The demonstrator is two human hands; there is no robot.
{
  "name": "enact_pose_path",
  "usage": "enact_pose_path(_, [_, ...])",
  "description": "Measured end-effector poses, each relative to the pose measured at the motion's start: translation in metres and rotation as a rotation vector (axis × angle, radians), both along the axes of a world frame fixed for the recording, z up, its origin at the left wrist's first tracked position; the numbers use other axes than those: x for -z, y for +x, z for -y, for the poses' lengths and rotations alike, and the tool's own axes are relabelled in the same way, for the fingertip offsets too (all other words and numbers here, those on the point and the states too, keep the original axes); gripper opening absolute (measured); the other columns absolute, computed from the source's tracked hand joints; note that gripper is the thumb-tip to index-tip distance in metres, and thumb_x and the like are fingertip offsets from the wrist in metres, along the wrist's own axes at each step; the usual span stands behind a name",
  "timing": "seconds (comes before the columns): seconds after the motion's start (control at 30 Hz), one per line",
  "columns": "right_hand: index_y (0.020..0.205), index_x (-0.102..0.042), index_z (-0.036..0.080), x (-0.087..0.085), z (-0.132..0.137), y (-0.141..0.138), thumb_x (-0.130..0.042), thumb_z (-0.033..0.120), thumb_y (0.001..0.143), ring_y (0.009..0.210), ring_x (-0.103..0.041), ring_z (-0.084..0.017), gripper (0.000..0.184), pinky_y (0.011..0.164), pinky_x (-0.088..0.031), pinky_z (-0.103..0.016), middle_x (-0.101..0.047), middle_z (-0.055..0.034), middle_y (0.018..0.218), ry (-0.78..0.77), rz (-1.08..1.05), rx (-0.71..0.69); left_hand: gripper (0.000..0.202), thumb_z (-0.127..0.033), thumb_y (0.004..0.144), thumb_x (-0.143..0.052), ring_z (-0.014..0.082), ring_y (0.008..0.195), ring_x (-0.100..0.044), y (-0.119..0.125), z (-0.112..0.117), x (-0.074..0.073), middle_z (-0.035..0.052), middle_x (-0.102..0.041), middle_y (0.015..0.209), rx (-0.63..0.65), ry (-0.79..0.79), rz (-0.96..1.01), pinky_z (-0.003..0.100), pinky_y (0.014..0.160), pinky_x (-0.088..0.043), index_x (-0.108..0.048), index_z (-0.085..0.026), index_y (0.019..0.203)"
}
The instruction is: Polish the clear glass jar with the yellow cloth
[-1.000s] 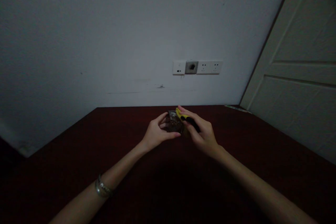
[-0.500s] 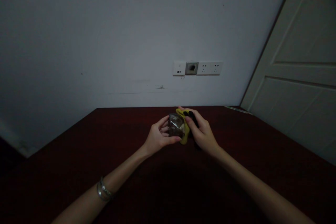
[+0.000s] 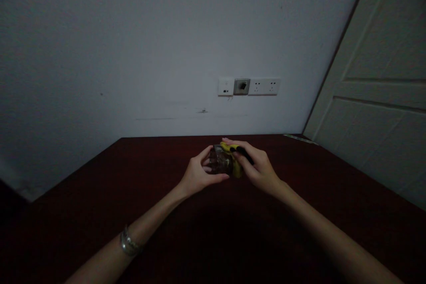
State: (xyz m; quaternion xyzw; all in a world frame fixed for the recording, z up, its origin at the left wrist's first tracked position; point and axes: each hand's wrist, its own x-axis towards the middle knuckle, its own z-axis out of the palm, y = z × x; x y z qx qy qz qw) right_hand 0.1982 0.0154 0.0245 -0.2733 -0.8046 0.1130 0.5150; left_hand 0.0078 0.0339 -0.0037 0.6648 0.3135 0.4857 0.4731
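Our left hand point(image 3: 197, 173): grip pinching a glass vessel point(image 3: 219, 163), just off view centre toward six o'clock, over the dark red counter point(image 3: 156, 159). Our right hand point(image 3: 261, 166): grip pinching a yellow-and-black cloth point(image 3: 237, 169) against the vessel's two o'clock side.

Beneath the left hand point(image 3: 199, 174) and right hand point(image 3: 261, 165) spreads a dark red tabletop point(image 3: 149, 159); beyond them rises a pale grey wall point(image 3: 159, 44), a small dark scuff mark point(image 3: 204, 111) above the left hand. Above the right hand are a square grey plate with a dark centre point(image 3: 242, 86) and a white double socket point(image 3: 264, 87). To that hand's right lies a thin pale strip point(image 3: 301, 139), then a pale panelled door point(image 3: 372, 80). Silver-coloured bangles point(image 3: 128, 243) sit behind the left hand.
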Motion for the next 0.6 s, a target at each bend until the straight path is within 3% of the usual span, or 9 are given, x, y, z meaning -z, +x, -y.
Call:
enact_pose_path(0.13, [0.121, -0.057, 0.026, 0.0, -0.003, 0.002, -0.046, 0.019, 0.091, 0.113, -0.06, -0.021, 0.032, 0.099, -0.048, -0.041, -0.064, -0.0044, 0.122, -0.039, 0.0, 0.038, 0.081, -0.028, 0.055, -0.084, 0.0239, 0.088, -0.068, -0.003, 0.003, -0.002, 0.0103, -0.067, 0.11, -0.031, 0.169, -0.183, 0.037, 0.076, -0.056, -0.049, -0.019, 0.128])
enact_pose_path(0.27, [0.129, -0.051, 0.023, -0.003, 0.003, 0.004, -0.043, 0.008, 0.086, 0.128, -0.047, -0.021, 0.046, 0.107, -0.041, -0.046, -0.058, -0.0061, 0.13, 0.132, 0.159, -0.029, 0.08, -0.032, 0.055, -0.084, 0.0203, 0.077, -0.066, -0.002, 0.004, -0.003, 0.0065, -0.069, 0.098, -0.11, 0.246, -0.257, 0.031, 0.067, -0.055, -0.051, -0.019, 0.126])
enact_pose_path(0.4, [0.134, -0.045, 0.022, -0.006, 0.007, 0.005, -0.044, 0.004, 0.082, 0.13, -0.045, -0.021, 0.055, 0.109, -0.038, -0.048, -0.056, -0.0074, 0.132, 0.232, 0.299, -0.108, 0.081, -0.034, 0.056, -0.083, 0.0176, 0.07, -0.064, -0.001, 0.003, -0.002, 0.0047, -0.069, 0.094, -0.106, 0.241, -0.285, 0.028, 0.062, -0.053, -0.05, -0.02, 0.128])
enact_pose_path(0.5, [0.132, -0.048, 0.023, -0.008, 0.005, 0.006, -0.044, 0.006, 0.085, 0.127, -0.048, -0.02, 0.05, 0.107, -0.041, -0.046, -0.057, -0.0065, 0.131, 0.186, 0.244, -0.081, 0.082, -0.032, 0.055, -0.084, 0.0185, 0.07, -0.065, 0.0, 0.005, -0.002, 0.0054, -0.069, 0.094, -0.075, 0.2, -0.262, 0.03, 0.062, -0.054, -0.05, -0.02, 0.128])
enact_pose_path(0.6, [0.125, -0.055, 0.025, -0.009, 0.003, 0.005, -0.045, 0.015, 0.09, 0.12, -0.055, -0.021, 0.038, 0.102, -0.046, -0.044, -0.061, -0.0055, 0.127, 0.06, 0.128, -0.008, 0.081, -0.027, 0.052, -0.085, 0.0234, 0.083, -0.067, 0.002, 0.007, -0.001, 0.0081, -0.069, 0.1, -0.005, 0.144, -0.168, 0.033, 0.068, -0.055, -0.052, -0.019, 0.126])
